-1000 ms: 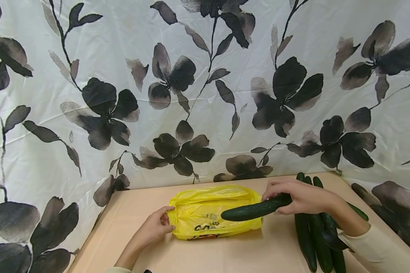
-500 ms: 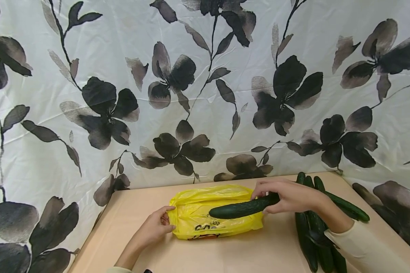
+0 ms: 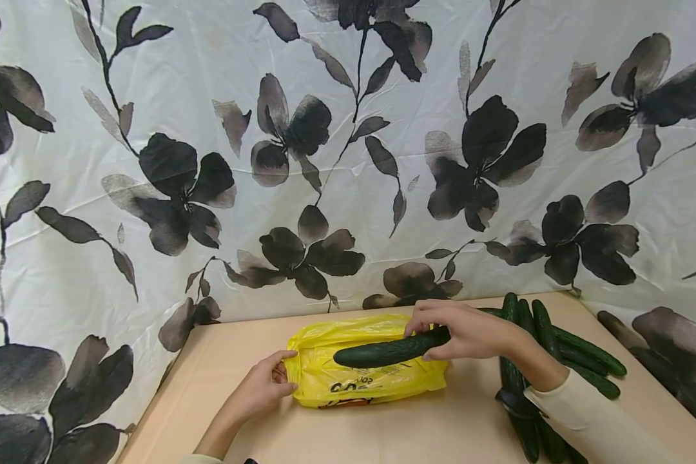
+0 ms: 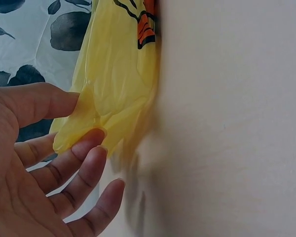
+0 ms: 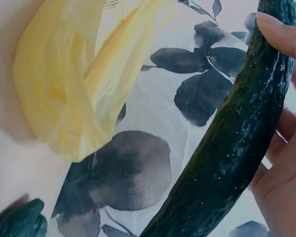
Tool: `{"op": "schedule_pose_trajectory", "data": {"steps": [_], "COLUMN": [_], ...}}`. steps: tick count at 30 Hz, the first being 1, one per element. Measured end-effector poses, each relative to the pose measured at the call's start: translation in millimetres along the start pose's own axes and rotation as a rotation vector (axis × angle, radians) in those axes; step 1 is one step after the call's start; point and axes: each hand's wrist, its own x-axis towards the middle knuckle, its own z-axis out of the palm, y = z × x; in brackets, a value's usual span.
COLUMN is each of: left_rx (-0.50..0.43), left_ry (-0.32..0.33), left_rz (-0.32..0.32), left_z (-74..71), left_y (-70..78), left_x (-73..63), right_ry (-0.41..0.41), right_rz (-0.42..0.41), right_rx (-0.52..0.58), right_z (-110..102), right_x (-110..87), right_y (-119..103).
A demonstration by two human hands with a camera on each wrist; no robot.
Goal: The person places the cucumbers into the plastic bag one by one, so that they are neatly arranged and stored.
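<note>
A yellow plastic bag (image 3: 377,385) with dark print lies flat on the table, its long side running left to right. At its left end my left hand (image 3: 263,381) pinches the plastic; in the left wrist view the thumb and fingers hold a fold of the bag (image 4: 118,64). My right hand (image 3: 470,330) grips a dark green cucumber (image 3: 371,356) by its right end. The cucumber is held over the bag, roughly level, its free end pointing left. Close up in the right wrist view, the held cucumber (image 5: 227,143) shows bumpy skin.
Several more cucumbers (image 3: 542,322) lie in a loose pile at the table's right side, partly hidden by my right forearm. The pale tabletop (image 3: 348,435) meets a white floral cloth (image 3: 383,212) at the back and sides.
My right hand has moved left with the cucumber, from the bag's right part to nearer its middle. The left hand and the bag have stayed nearly still.
</note>
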Motion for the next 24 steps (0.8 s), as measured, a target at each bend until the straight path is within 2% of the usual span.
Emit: {"op": "schedule_pose_trajectory", "data": {"steps": [19, 24], "left_rx": [0.007, 0.012], "left_ry": [0.003, 0.002], "left_rz": [-0.009, -0.009], "left_z": [1.3, 2.3], "left_y": [1.2, 0.9], "left_x": [2.8, 2.5], "right_ry": [0.04, 0.036], "right_rz": [-0.107, -0.085], "right_rx": [0.11, 0.138], "right_z": [19, 29], "right_x": [36.9, 45.1], "right_y": [-3, -5]}}
